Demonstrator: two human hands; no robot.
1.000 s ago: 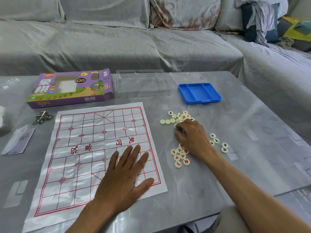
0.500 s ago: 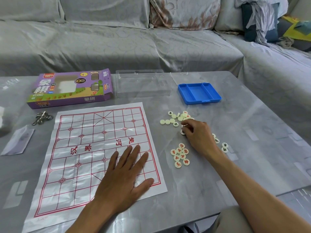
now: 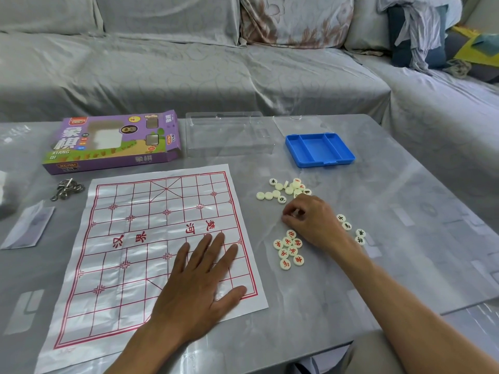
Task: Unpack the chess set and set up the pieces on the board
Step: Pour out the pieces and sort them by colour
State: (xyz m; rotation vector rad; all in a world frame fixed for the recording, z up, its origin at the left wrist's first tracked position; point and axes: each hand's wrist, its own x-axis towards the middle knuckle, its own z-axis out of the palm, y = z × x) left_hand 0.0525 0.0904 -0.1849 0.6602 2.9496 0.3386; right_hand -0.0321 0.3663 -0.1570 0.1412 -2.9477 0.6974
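Note:
The paper xiangqi board point(image 3: 140, 238) with red lines lies flat on the grey table, with no pieces on it. My left hand point(image 3: 199, 287) rests flat on the board's near right part, fingers spread. To the board's right, my right hand point(image 3: 313, 220) has its fingers curled and seems to pinch a small cream piece, mostly hidden. A loose pile of cream pieces point(image 3: 286, 190) lies just beyond that hand. A tight group of red-lettered pieces point(image 3: 289, 249) sits near its wrist. Several black-lettered pieces point(image 3: 351, 228) lie to its right.
A blue compartment tray point(image 3: 320, 149) and a clear plastic lid point(image 3: 229, 133) stand behind the pieces. The purple game box point(image 3: 113, 143) lies at the back left, with metal rings point(image 3: 66, 188) and a flat sleeve point(image 3: 27, 225) nearby. A covered sofa point(image 3: 243, 71) runs behind the table.
My right hand has drawn back from the far pile toward me, its fingers curling in. The left hand and the board have not moved.

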